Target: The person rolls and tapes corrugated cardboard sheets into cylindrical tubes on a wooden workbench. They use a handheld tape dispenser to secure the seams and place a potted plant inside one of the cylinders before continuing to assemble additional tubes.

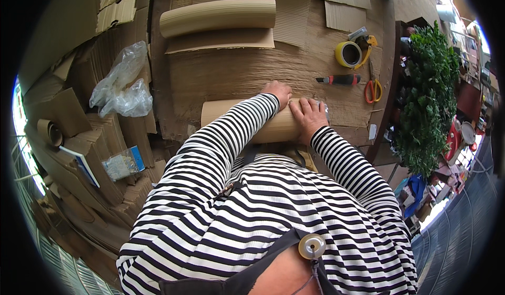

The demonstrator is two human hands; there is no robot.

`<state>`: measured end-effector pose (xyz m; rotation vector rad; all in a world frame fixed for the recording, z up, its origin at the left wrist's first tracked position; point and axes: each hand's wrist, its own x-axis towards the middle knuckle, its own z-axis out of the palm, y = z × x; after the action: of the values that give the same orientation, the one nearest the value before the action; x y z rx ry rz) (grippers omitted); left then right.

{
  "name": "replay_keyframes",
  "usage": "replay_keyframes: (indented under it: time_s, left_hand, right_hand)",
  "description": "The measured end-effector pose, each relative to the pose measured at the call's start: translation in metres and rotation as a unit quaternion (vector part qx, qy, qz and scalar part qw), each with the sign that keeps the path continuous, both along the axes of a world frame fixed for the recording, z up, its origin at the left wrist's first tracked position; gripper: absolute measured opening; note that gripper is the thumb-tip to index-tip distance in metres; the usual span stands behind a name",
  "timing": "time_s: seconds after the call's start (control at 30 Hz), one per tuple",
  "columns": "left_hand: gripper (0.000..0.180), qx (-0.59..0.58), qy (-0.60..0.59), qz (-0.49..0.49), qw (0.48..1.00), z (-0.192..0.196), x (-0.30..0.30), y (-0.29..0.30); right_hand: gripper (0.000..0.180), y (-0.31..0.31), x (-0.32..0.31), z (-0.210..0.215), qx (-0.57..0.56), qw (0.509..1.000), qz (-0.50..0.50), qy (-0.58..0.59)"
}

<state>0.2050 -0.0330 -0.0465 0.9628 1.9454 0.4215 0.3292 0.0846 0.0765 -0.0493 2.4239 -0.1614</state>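
Note:
A rolled-up cardboard tube (274, 128) lies crosswise on the table, close against my body. My left hand (279, 92) is closed at its far side, fingers bent and tips against the cardboard. Just beside it, my right hand (310, 117) wraps over the right part of the same roll, thumb toward the left hand. Something clear and shiny shows at the roll's right end, mostly hidden by the right hand. My left forearm covers part of the roll's middle.
Farther back lies another cardboard roll (218, 17). At the right are yellow tape (348, 54), a black-and-red utility knife (339, 79) and orange-handled scissors (373, 91). Stacked cardboard and a clear plastic bag (126, 84) stand left; green artificial foliage (427, 100) stands beyond the right edge.

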Motion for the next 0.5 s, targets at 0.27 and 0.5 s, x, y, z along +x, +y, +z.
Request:
replay_keyframes:
  time_s: [0.27, 0.5]
  left_hand:
    - [0.025, -0.047, -0.013, 0.029, 0.998, 0.002, 0.002, 0.024]
    - [0.013, 0.041, -0.002, 0.086, 0.995, 0.014, 0.022, 0.006]
  right_hand:
    - [0.120, -0.007, 0.008, 0.003, -0.007, 0.999, -0.024, -0.031]
    - [0.100, -0.010, 0.048, -0.011, -0.025, 0.997, -0.008, 0.078]
